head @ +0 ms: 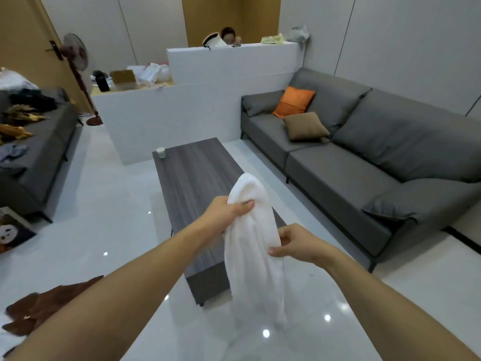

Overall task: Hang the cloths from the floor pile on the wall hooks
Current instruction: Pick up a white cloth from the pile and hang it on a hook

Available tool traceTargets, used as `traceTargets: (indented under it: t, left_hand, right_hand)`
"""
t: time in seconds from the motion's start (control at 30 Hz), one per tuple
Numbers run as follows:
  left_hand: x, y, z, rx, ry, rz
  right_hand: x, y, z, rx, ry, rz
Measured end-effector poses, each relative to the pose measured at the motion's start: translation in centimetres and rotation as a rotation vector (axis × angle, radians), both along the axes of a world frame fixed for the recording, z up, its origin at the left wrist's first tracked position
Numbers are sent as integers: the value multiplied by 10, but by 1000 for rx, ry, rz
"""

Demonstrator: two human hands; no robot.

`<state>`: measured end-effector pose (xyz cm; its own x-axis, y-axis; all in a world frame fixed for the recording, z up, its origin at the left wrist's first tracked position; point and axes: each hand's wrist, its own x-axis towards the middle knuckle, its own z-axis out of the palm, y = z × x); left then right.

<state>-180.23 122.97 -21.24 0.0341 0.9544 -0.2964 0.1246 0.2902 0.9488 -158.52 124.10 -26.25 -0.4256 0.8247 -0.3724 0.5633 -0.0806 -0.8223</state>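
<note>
A white cloth [253,246] hangs in front of me, above the near end of the coffee table. My left hand [226,216] grips it near its top, bunched in the fist. My right hand [294,243] pinches the cloth's right edge lower down, between thumb and fingers. The cloth's lower end dangles loose over the floor. A brown cloth [44,308] lies crumpled on the white floor at the lower left, partly behind my left forearm. No wall hooks are in view.
A dark wood coffee table [192,173] with a small cup [160,153] stands ahead. A grey sofa [364,162] with cushions runs along the right. Another sofa [39,157] with strewn clothes sits left. A white partition [197,100], a standing fan [78,71] and a person behind are farther back.
</note>
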Motion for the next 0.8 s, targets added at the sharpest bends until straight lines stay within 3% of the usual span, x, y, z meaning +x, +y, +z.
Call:
traceTargets:
  t: [0.2,0.33,0.4,0.57,0.7,0.73,0.8]
  left_hand:
    - [8,64,-11,-44,-83,66]
    - [9,110,-19,-86,-139,17]
    - [1,128,-27,-136,-167,-30]
    - [-22,187,-47,-215,-222,3]
    - [-46,226,-52,-210,-258,121]
    - [-54,232,-53,-211,-264,156]
    - [-69,240,-57,-220,-270,203]
  right_hand:
    - [37,46,-31,146,-188,-209]
    - [55,96,-31,204,-7,-537]
    - [60,120,-21,232,41,-581]
    - [64,185,2,212,-41,-306]
    - [70,236,3,184,-524,38]
    - [70,247,1,200,-588,41]
    - [69,265,-2,177,-522,-19]
